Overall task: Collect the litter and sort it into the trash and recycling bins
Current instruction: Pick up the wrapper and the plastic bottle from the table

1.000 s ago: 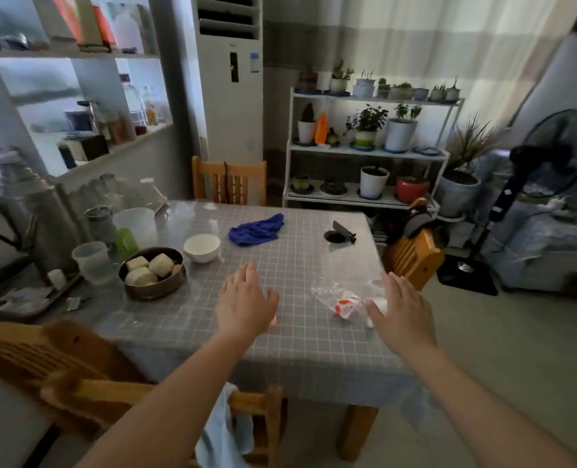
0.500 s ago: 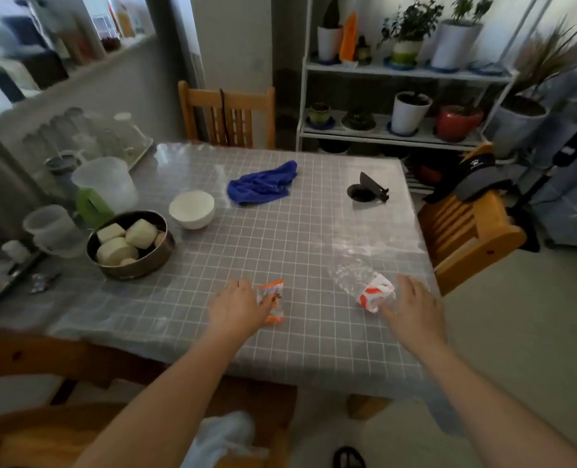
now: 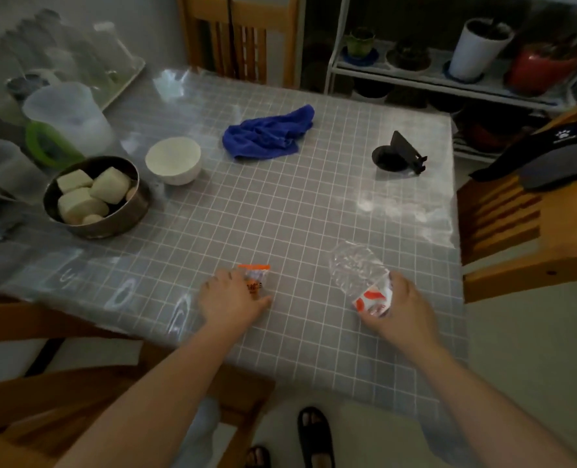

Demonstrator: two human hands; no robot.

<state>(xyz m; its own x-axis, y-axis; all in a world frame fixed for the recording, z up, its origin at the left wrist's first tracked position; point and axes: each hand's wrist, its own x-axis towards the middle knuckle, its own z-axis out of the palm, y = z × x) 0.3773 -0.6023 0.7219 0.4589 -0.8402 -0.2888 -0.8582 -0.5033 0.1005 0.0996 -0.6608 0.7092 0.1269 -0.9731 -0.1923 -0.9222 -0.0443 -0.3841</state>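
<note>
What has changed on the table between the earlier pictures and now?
Both hands came down onto the litter: the left hand now covers the orange wrapper, and the right hand closes on the crushed clear bottle. Both pieces still lie on the table. The blue cloth, white bowl and metal bowl stayed put.

A blue cloth lies crumpled on the gridded bench, with a white bowl to its left, a metal bowl of pale chunks further left, and a black stand at right.
</note>
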